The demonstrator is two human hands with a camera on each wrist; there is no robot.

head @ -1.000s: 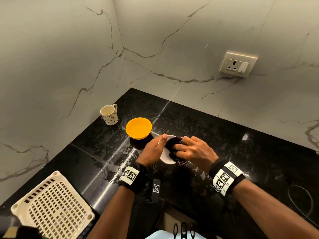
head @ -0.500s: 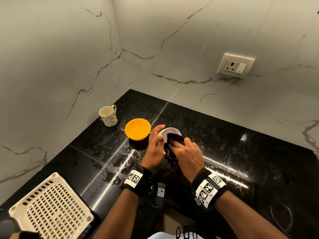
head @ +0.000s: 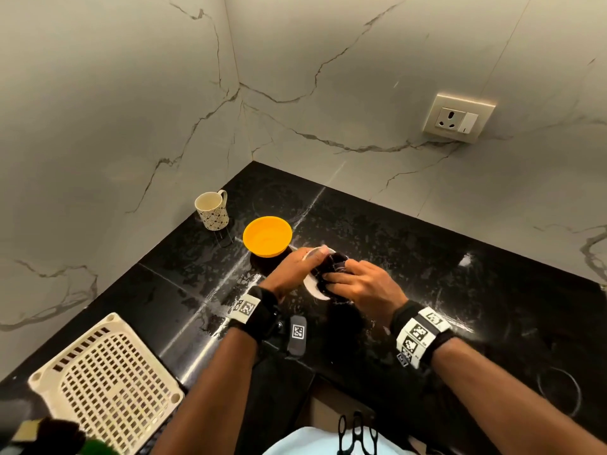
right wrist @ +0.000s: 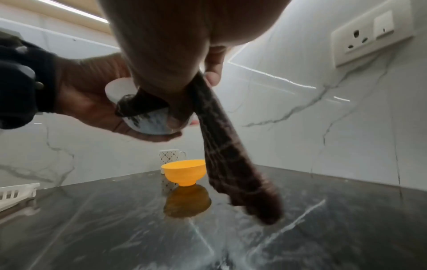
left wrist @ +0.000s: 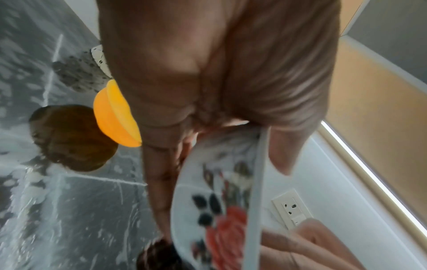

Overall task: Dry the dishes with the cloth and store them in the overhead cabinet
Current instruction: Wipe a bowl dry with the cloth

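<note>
Since before, both hands shifted nearer; my left hand (head: 289,269) grips the white floral ceramic bowl (left wrist: 215,206), my right hand (head: 364,284) presses the dark checked cloth (right wrist: 221,146) inside; beyond them, an orange plastic bowl (head: 267,235) and patterned mug (head: 212,210) stand on the black stone surface (head: 410,244).

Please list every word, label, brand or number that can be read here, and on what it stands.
No readable words, brands or numbers.
Wristbands: only black-and-white square marker codes, no letters.
Small dark device: a similar code, no letters.
Mug: only a pattern.
White bowl: only painted flowers.
Wall socket: no legible marking.
</note>
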